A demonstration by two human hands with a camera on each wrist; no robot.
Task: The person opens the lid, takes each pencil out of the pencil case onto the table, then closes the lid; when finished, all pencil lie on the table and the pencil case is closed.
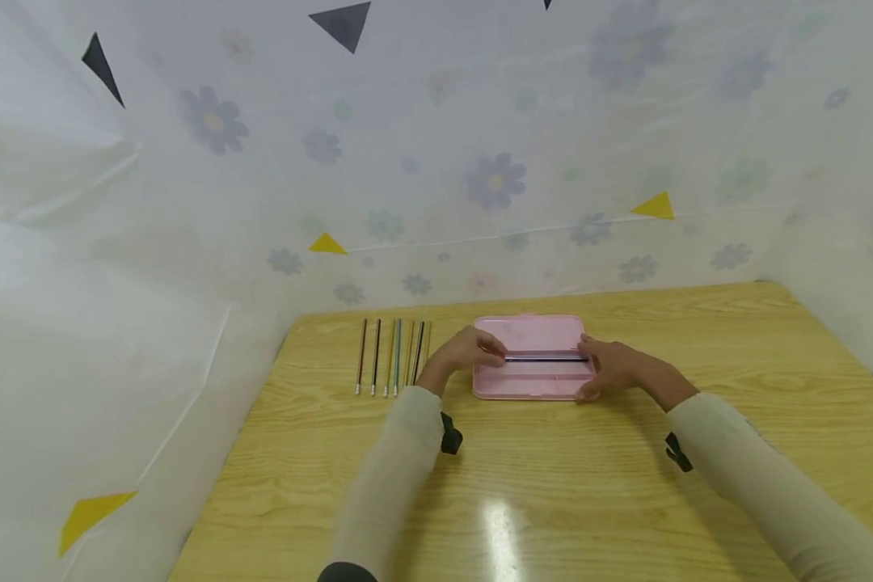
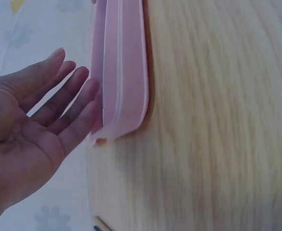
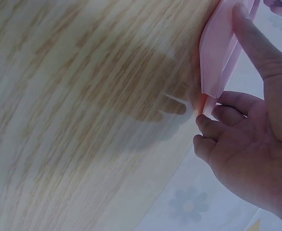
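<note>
Pink pencil case (image 1: 534, 356) lies open near the far middle of the wooden table (image 1: 553, 485), with one dark pencil (image 1: 546, 359) lying lengthwise across it. The head view alone shows this pencil and the row of loose pencils (image 1: 393, 356) lined up side by side on the table just left of the case.

The left hand (image 1: 466, 352) sits at the case's left end. Its wrist view shows what the head view cannot: the fingers (image 2: 66, 103) are straight and spread, with the fingertips against the case's end (image 2: 124, 72), curled round nothing.

The right hand (image 1: 611, 368) is at the case's right end. From the right wrist, the thumb (image 3: 256, 43) lies stretched along the upper face of the case (image 3: 218, 57), while the other fingers (image 3: 213, 125) are bent beneath its corner, so the hand lightly pinches that end. From the head view this grip is hard to make out.

Pale sleeves (image 1: 400, 461) cover both forearms, and a flowered sheet (image 1: 495, 178) hangs behind the table.
</note>
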